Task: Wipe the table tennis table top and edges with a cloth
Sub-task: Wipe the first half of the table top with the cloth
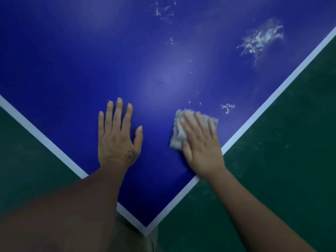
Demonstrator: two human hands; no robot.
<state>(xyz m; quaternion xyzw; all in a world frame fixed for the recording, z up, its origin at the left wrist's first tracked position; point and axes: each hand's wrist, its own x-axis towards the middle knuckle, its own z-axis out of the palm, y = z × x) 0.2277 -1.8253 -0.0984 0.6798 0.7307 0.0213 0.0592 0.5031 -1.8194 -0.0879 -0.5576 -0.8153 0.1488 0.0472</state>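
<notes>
Two hands rest by a corner of the blue table (91, 60): left hand (118, 140) flat and empty, right hand (200, 142), blurred, apparently straight-fingered, pressing a grey cloth (177, 131) down. White residue (260, 39) beyond could smear if the cloth skids

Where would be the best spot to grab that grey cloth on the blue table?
Probably its exposed left edge: the cloth lies folded flat under the right hand, whose straight fingers cover the rest. Come from above and to the left, pinching that bunched edge off the table.
</notes>
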